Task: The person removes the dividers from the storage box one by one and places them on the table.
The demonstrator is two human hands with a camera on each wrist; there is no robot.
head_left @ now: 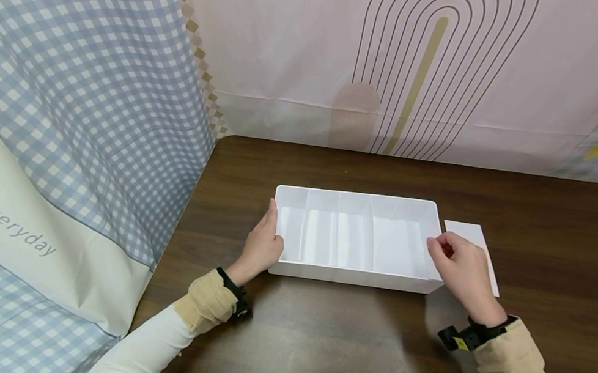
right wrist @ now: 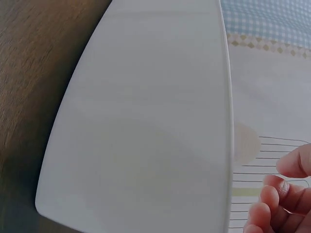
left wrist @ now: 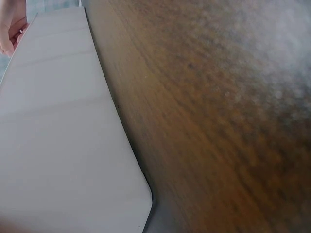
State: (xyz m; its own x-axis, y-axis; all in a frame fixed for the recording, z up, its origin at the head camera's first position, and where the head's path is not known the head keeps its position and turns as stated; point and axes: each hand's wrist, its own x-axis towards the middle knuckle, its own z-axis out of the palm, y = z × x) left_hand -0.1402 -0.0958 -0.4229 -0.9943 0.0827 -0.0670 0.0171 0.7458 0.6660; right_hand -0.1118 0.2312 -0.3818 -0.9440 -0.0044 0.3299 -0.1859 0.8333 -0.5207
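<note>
A white box [head_left: 349, 276] with several compartments lies lengthwise on the dark wooden table. My left hand [head_left: 261, 244] rests against its left end, fingers straight along the outer wall. Over the right end of the box is my right hand [head_left: 461, 266], its fingers loosely curled. In the right wrist view, the thumb [right wrist: 295, 162] stands a little apart from the fingertips [right wrist: 269, 196], and no held thing shows between them. The box's long outer wall [left wrist: 63, 141] fills the left of the left wrist view. Beside the box, partly behind my right hand, lies a flat white piece [head_left: 465, 231].
The brown table [head_left: 563, 253] reaches back to a pale patterned cloth [head_left: 287, 43]. Blue checked fabric [head_left: 97, 65] hangs along the table's left edge. Each wrist wears a black strap with a small device [head_left: 467, 338].
</note>
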